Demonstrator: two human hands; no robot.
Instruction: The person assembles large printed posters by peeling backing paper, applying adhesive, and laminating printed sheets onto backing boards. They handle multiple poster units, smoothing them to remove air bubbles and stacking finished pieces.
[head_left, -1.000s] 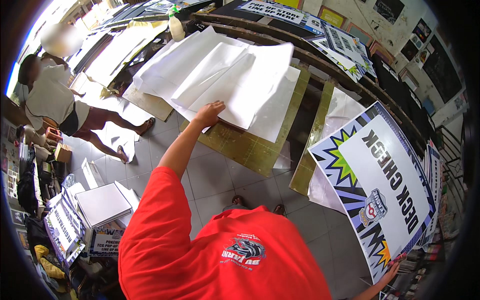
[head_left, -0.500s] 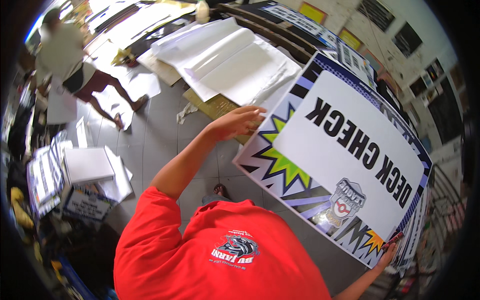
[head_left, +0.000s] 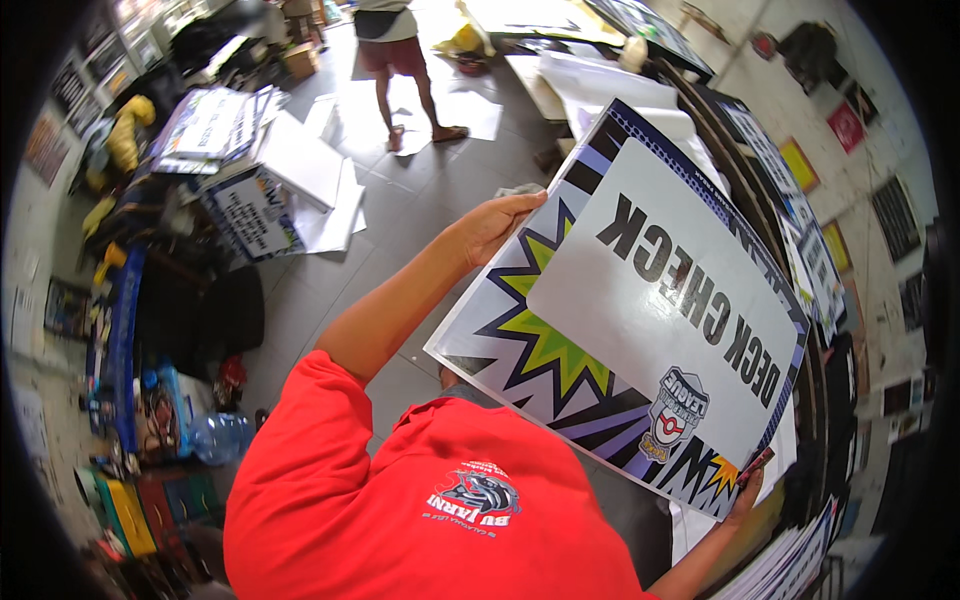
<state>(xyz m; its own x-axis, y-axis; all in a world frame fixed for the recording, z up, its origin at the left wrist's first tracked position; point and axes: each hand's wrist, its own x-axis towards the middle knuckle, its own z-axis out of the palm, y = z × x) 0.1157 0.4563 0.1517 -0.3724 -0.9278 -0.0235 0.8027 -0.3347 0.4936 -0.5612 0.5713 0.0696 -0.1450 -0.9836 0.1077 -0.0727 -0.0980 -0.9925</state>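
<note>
A large printed sign board (head_left: 640, 262) is held tilted in front of my body, white in the middle with upside-down black lettering, a green starburst and purple-black patterned borders. At its left edge my left hand (head_left: 497, 226) is closed on the board, thumb along the rim and the other fingers partly hidden behind. My right hand (head_left: 742, 496) grips the near right corner. A small dark red object (head_left: 757, 463) shows by the right fingers; its kind I cannot make out.
Stacked boards and white sheets (head_left: 300, 165) lie on the floor at the left. A person (head_left: 392, 60) stands at the top, beyond the grey tiles. Along the right runs a long table (head_left: 705, 95) with printed panels. More boards (head_left: 790, 560) lean at lower right. A water bottle (head_left: 220, 437) stands lower left.
My view has swung left, bringing the floor stack and the blue bench further in. The board has come along, slightly left in the picture. My left hand now grips its edge more firmly.
</note>
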